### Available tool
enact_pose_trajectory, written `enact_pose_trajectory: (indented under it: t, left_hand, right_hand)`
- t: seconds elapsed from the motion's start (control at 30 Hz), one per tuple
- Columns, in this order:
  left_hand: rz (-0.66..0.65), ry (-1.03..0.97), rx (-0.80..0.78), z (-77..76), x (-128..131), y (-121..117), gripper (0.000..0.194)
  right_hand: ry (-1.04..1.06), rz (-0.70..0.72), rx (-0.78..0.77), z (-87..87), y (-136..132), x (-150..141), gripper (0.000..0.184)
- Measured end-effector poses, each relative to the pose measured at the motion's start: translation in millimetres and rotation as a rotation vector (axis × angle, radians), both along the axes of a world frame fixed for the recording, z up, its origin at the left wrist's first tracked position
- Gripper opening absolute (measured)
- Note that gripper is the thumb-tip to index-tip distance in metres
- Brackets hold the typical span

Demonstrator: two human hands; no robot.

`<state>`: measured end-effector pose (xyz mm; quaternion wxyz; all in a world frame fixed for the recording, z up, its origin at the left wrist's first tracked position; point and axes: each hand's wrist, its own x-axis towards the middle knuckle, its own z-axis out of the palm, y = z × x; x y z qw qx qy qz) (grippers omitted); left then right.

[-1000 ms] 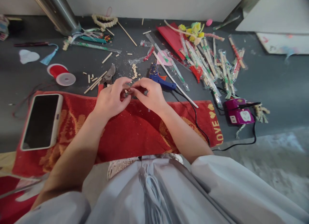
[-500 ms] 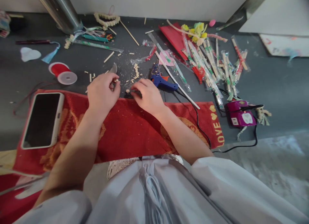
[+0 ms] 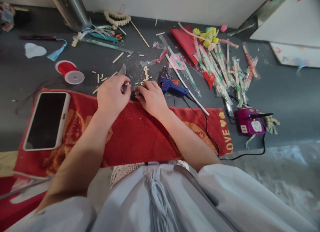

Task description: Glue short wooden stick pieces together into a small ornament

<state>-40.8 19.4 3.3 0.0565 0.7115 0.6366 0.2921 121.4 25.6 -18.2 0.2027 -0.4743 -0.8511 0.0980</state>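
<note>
My left hand (image 3: 112,95) is closed over the table's front part, thumb and forefinger pinching a short piece of wooden stick (image 3: 127,84). A knife blade (image 3: 122,70) shows just beyond its knuckles; whether the hand touches it is hidden. Close by on the right, my right hand (image 3: 153,100) has its fingertips pinched at another tiny wooden piece (image 3: 136,93), partly covered by the fingers. Cut stick bits (image 3: 146,71) and crumbs lie scattered beyond both hands. A blue glue gun (image 3: 175,88) rests beside my right hand.
A red towel (image 3: 140,135) lies under my forearms, with a phone (image 3: 47,120) on its left end. Left stands a spool of red ribbon (image 3: 67,69). Wrapped chopsticks (image 3: 215,71) pile up at the right, near a purple power socket (image 3: 250,121) with a black cord.
The view has shifted, so the table's things appear farther right. My right hand has come slightly nearer to my left, and its fingertips now meet the tiny wooden piece.
</note>
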Motion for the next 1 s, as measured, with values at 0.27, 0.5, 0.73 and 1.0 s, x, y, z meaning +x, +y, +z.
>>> enact_pose_trajectory:
  t: [0.27, 0.5, 0.73, 1.0]
  left_hand:
    - [-0.036, -0.04, 0.117, -7.0, -0.5, 2.7, 0.013]
    - [-0.154, -0.103, 0.276, -3.2, 6.7, -4.1, 0.02]
    - [-0.372, -0.043, 0.412, 0.3, 11.5, -9.1, 0.017]
    - [-0.363, -0.059, 0.533, -0.6, 12.9, -9.8, 0.02]
  right_hand:
    - [0.281, 0.018, -0.017, -3.1, 5.4, 1.7, 0.013]
    - [1.084, 0.067, -0.421, -3.3, 14.7, 15.2, 0.027]
    - [1.35, 0.17, -0.709, 3.3, 12.8, 22.2, 0.031]
    - [1.325, 0.191, -0.648, 3.8, 10.4, 21.9, 0.025]
